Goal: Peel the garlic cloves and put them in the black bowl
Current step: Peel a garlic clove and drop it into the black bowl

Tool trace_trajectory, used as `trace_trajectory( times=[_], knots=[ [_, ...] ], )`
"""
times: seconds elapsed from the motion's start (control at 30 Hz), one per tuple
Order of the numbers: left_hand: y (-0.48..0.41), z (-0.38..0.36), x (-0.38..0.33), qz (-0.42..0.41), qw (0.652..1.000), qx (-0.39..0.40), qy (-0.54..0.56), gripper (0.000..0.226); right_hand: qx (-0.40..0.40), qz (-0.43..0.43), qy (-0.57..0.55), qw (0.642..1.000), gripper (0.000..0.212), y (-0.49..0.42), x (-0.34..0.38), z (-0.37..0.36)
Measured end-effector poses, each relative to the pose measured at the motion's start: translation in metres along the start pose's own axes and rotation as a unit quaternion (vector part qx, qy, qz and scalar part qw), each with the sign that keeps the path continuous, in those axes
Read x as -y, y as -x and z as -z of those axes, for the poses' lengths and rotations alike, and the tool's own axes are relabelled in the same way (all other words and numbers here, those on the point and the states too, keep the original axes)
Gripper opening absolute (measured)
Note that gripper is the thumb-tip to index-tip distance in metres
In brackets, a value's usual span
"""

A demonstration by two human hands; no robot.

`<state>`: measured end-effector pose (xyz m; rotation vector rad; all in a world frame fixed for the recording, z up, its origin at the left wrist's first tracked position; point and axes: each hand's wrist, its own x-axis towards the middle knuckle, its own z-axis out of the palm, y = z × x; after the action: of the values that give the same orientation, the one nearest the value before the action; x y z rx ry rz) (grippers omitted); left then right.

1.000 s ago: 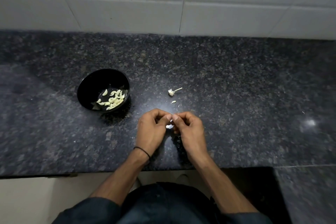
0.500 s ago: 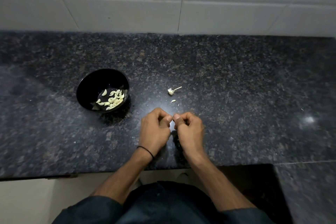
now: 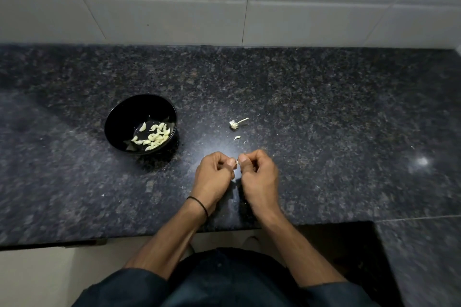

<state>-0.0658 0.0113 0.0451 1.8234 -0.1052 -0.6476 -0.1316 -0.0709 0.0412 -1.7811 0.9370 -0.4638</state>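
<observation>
A small garlic clove (image 3: 237, 162) is pinched between the fingertips of my left hand (image 3: 214, 177) and my right hand (image 3: 259, 177), just above the dark granite counter; only a pale sliver of it shows. The black bowl (image 3: 124, 117) stands to the left and a little farther back, with several peeled cloves (image 3: 154, 136) lying in its bottom.
A garlic stem with its root end (image 3: 236, 124) lies on the counter beyond my hands, with a scrap of peel (image 3: 237, 137) nearer to me. The counter's front edge (image 3: 74, 240) runs below my wrists. A white tiled wall (image 3: 224, 7) closes the back.
My two hands stay together on the clove, with the fingertips shifting slightly. The pale bit of peel seen below them one second ago is no longer visible.
</observation>
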Motion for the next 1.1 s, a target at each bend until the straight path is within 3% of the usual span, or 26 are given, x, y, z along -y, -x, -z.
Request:
trace_trajectory(
  times=[0.07,0.13,0.2,0.23,0.3,0.4,0.5,0.53,0.6,0.7,0.77,0.83,0.93,1.0,1.1],
  knots=[
    [0.002,0.003,0.001,-0.129,0.979,-0.041,-0.152,0.023,0.0,-0.078,-0.024,0.997,0.031,-0.001,0.001,-0.006],
    [0.003,0.004,0.001,-0.251,0.933,-0.063,-0.249,0.016,0.023,-0.201,-0.165,0.965,0.036,-0.004,0.005,-0.009],
    [0.003,0.004,0.002,-0.309,0.911,-0.072,-0.264,0.015,0.062,-0.291,-0.301,0.906,0.033,-0.006,0.011,-0.01],
    [0.002,0.005,0.003,-0.311,0.914,-0.073,-0.248,0.016,0.07,-0.297,-0.319,0.897,0.032,-0.007,0.011,-0.009],
    [0.001,0.006,0.004,-0.257,0.948,-0.072,-0.175,0.018,0.059,-0.242,-0.282,0.926,0.032,-0.005,0.009,-0.009],
    [-0.001,0.003,0.007,-0.081,0.996,-0.014,-0.029,0.019,0.023,-0.108,-0.143,0.984,0.023,-0.002,0.001,-0.007],
    [0.001,-0.001,0.009,0.035,0.994,0.018,0.101,0.028,0.017,-0.027,-0.064,0.997,0.016,0.0,-0.007,-0.004],
    [0.002,-0.001,0.009,0.015,0.997,0.009,0.079,0.029,0.01,-0.023,-0.046,0.999,0.017,0.0,-0.007,-0.004],
    [0.003,0.002,0.012,-0.134,0.986,-0.035,-0.088,0.022,0.004,-0.068,-0.04,0.997,0.023,0.0,-0.01,-0.007],
    [0.004,0.004,0.01,-0.344,0.894,-0.062,-0.28,0.023,0.011,-0.211,-0.163,0.964,0.037,-0.002,-0.004,-0.012],
    [0.002,0.002,0.009,-0.377,0.867,-0.055,-0.321,0.03,0.025,-0.267,-0.228,0.936,0.037,-0.002,0.0,-0.012],
    [0.002,-0.001,0.011,-0.312,0.904,-0.065,-0.286,0.027,0.023,-0.225,-0.212,0.951,0.033,0.0,-0.002,-0.011],
    [-0.001,-0.004,0.008,-0.059,0.996,-0.033,-0.063,0.019,0.02,-0.074,-0.108,0.991,0.02,0.001,-0.012,-0.008],
    [-0.001,-0.007,0.002,0.076,0.991,0.03,0.104,0.028,0.04,-0.008,-0.078,0.996,0.017,-0.001,-0.017,-0.004],
    [0.0,-0.005,0.001,0.123,0.979,0.086,0.139,0.035,0.042,0.046,-0.034,0.997,0.016,-0.004,-0.019,0.001]
  ],
)
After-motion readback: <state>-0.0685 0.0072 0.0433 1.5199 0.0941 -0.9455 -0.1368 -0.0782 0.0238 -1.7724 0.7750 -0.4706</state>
